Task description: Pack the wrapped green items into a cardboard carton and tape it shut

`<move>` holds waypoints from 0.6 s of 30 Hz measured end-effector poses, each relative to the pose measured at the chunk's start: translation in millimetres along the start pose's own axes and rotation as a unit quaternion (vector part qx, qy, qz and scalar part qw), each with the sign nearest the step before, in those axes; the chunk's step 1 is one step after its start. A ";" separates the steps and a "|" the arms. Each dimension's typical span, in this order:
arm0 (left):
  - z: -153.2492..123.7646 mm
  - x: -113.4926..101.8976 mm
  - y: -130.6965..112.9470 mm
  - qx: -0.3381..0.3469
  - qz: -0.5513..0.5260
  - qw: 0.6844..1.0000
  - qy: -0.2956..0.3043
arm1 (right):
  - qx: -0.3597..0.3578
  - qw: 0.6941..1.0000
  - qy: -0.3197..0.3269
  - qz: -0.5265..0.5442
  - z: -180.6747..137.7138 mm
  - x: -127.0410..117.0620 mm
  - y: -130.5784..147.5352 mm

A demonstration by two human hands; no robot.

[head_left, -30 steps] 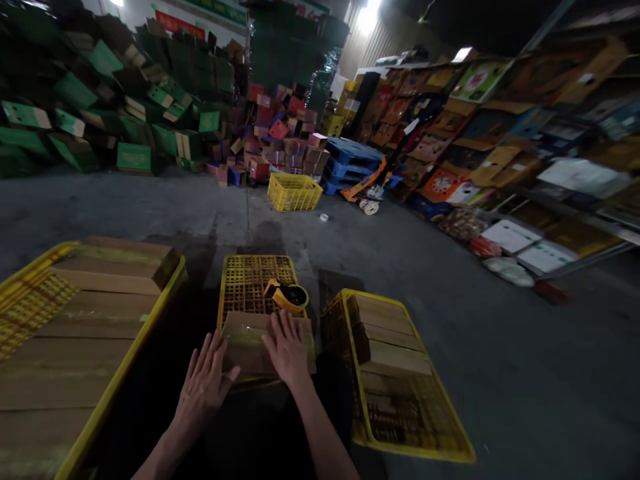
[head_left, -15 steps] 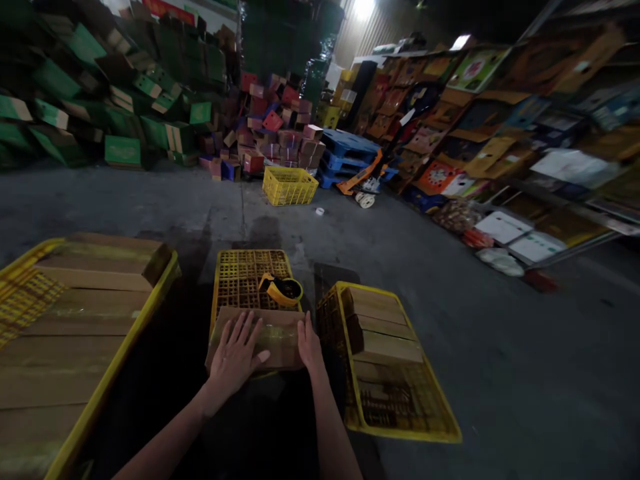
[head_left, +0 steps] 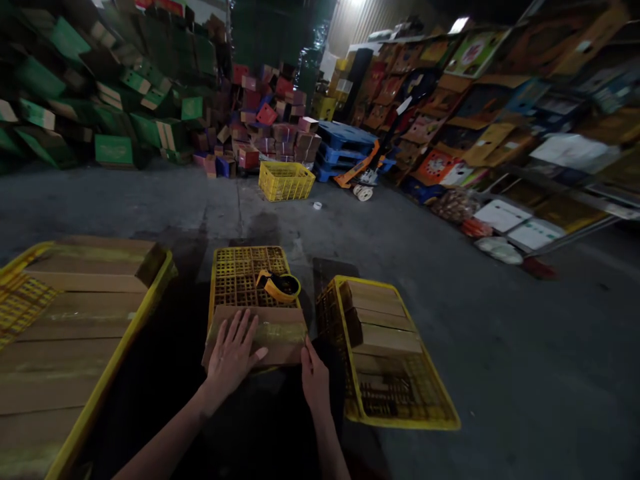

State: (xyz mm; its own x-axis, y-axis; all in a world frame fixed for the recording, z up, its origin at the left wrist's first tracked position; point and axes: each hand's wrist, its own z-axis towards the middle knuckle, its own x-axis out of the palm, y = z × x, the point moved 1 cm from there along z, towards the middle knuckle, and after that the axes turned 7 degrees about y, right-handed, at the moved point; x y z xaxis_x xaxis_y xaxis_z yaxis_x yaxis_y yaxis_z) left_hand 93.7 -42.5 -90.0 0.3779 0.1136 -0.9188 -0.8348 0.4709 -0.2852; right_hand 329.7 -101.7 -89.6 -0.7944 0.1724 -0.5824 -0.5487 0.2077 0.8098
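A taped cardboard box [head_left: 277,333] lies across the near part of an upturned yellow crate [head_left: 230,273]. My left hand [head_left: 233,357] rests flat on the left part of its top, fingers spread. At the box's right end is my right hand [head_left: 315,377], its fingers bent and close together against the edge. Whether they pinch a tape end or only the cardboard is too small to see. Behind the box, on the crate, sits a yellow-and-black tape dispenser [head_left: 279,285].
To the left stands a yellow crate [head_left: 125,340] packed with cardboard boxes [head_left: 75,313]. Another yellow crate [head_left: 435,393] on the right holds several boxes [head_left: 385,333]. Farther off are a yellow crate [head_left: 286,181], blue pallets [head_left: 345,143], an orange pallet jack [head_left: 363,167] and loaded shelves [head_left: 480,127].
My right hand has slid down slightly along the box's right end, and its fingers have gone from straight to bent. My left hand stays flat on top. The view has shifted a little.
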 end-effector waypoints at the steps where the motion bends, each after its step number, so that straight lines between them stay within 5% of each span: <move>1: 0.6 -0.9 1.4 0.004 -0.003 1.000 0.002 | 0.005 1.000 0.006 -0.001 -0.3 -2.6 1.2; 5: -1.1 -9.5 14.6 0.007 -0.037 0.999 0.003 | 0.026 0.999 0.034 -0.003 12.4 -7.1 12.9; 9: -15.5 -14.4 34.9 -0.072 -0.090 0.993 -0.038 | 0.036 0.999 0.033 0.007 31.2 2.5 22.2; 18: -16.4 8.8 53.4 -0.192 -0.279 0.936 -0.094 | 0.144 0.985 0.081 0.054 58.8 7.7 2.6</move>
State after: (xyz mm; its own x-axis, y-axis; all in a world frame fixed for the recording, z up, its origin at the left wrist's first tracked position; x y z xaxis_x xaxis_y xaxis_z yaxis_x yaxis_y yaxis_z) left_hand 45.9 -30.7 -117.8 0.8315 0.1123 -0.5441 -0.5555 0.1585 -0.8163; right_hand 337.5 -43.2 -96.0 -0.8877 0.0581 -0.4567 -0.3806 0.4657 0.7989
